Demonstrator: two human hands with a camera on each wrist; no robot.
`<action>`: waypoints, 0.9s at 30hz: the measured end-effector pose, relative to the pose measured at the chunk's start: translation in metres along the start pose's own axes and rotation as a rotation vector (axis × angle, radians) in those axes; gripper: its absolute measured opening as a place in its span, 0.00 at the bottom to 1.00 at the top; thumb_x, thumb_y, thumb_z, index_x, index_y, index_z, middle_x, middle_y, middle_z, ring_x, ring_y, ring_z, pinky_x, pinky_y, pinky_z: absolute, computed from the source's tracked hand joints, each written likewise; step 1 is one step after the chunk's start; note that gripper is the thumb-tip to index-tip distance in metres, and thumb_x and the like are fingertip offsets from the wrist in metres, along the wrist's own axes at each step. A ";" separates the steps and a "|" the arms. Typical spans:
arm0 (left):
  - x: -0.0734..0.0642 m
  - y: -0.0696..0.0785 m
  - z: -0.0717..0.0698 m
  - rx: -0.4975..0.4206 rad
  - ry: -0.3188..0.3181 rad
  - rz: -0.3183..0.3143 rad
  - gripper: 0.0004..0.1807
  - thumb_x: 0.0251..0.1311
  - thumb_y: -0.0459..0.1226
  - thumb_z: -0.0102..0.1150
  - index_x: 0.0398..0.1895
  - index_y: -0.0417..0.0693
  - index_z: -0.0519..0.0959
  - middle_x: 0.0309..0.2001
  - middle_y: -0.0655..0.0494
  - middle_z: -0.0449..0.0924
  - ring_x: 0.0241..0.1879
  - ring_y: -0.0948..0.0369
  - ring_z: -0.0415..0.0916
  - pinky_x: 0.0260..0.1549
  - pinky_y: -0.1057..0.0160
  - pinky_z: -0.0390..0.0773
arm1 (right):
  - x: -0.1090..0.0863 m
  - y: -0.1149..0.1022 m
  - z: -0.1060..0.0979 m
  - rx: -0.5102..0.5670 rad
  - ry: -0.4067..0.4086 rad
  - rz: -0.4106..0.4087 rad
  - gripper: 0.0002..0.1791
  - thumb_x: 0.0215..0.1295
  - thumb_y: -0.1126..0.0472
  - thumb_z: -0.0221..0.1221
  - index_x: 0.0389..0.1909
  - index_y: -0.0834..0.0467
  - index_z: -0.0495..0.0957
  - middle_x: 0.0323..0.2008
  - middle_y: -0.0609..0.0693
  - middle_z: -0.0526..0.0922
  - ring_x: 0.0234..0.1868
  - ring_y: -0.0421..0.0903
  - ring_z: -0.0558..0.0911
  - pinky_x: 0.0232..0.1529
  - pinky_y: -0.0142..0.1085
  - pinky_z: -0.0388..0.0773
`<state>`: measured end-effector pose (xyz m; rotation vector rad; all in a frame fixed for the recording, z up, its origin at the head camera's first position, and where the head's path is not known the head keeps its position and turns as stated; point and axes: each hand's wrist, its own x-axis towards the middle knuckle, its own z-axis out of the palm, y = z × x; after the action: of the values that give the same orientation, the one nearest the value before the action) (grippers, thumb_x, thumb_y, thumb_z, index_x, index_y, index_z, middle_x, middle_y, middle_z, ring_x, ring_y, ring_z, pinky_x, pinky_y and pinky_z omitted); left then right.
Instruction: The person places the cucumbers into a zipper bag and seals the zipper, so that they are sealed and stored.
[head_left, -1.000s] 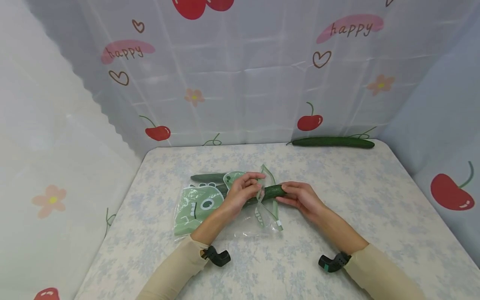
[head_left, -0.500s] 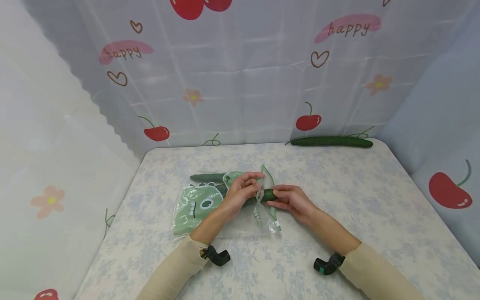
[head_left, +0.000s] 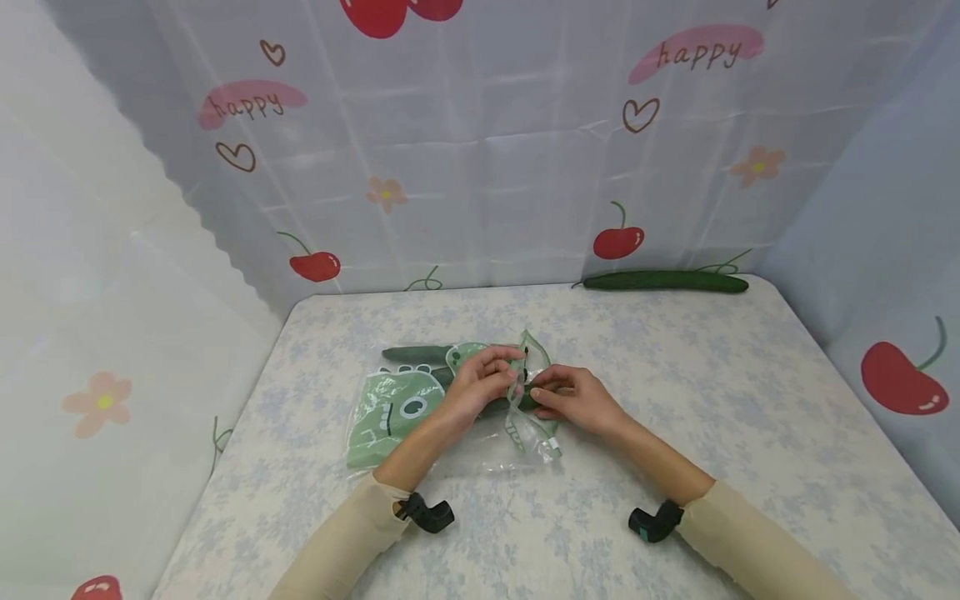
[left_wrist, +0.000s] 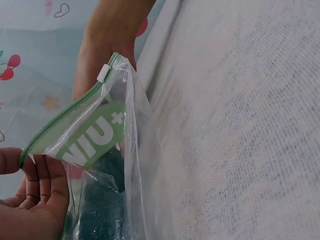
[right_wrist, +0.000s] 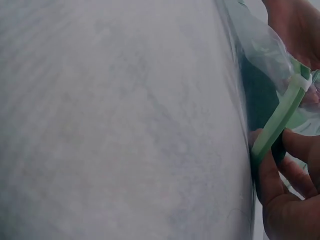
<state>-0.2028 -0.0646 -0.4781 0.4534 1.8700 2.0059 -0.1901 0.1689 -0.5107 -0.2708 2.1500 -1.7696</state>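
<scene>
A clear zip bag (head_left: 367, 450) with a green one-eyed monster print lies on the table, its mouth toward the right. My left hand (head_left: 472, 392) pinches the green zip edge, thumb against fingers in the left wrist view. My right hand (head_left: 583, 402) grips the near end of a cucumber (head_left: 528, 402) at the bag's mouth. Most of that cucumber is inside the bag, partly hidden behind my left hand. Another cucumber (head_left: 415, 356) shows through the plastic at the back, with more dark green beside the print. The white slider (left_wrist: 103, 73) sits at one end of the zip.
One more cucumber (head_left: 666, 282) lies along the table's back edge at the right. The table (head_left: 315, 350) has a pale blue-flowered cover. Printed curtains (head_left: 487, 183) stand behind it and on both sides.
My right hand has moved left, pushing the cucumber deeper into the bag, so less of it sticks out. My left hand stays nearly in place on the bag's edge.
</scene>
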 end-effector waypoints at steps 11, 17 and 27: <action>-0.005 -0.004 -0.003 -0.016 0.001 -0.005 0.21 0.77 0.29 0.54 0.70 0.38 0.75 0.38 0.60 0.80 0.41 0.64 0.85 0.52 0.65 0.85 | -0.005 -0.003 -0.005 0.106 0.005 0.068 0.21 0.78 0.67 0.61 0.68 0.68 0.77 0.56 0.67 0.84 0.50 0.51 0.92 0.53 0.37 0.90; -0.004 -0.005 -0.002 -0.007 -0.003 -0.009 0.22 0.78 0.31 0.55 0.71 0.38 0.73 0.38 0.62 0.80 0.41 0.64 0.85 0.53 0.65 0.84 | -0.010 -0.002 -0.011 0.183 -0.069 0.082 0.25 0.80 0.72 0.53 0.75 0.68 0.68 0.67 0.71 0.81 0.60 0.53 0.90 0.58 0.36 0.88; -0.004 -0.007 -0.003 -0.007 0.010 -0.016 0.22 0.78 0.31 0.55 0.71 0.36 0.73 0.39 0.61 0.80 0.39 0.64 0.85 0.49 0.66 0.84 | -0.015 0.001 -0.027 0.254 -0.133 0.036 0.27 0.84 0.65 0.52 0.76 0.72 0.61 0.71 0.73 0.77 0.64 0.52 0.88 0.64 0.38 0.85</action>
<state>-0.2005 -0.0690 -0.4849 0.4257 1.8663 2.0072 -0.1863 0.1991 -0.5049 -0.2745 1.8065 -1.9214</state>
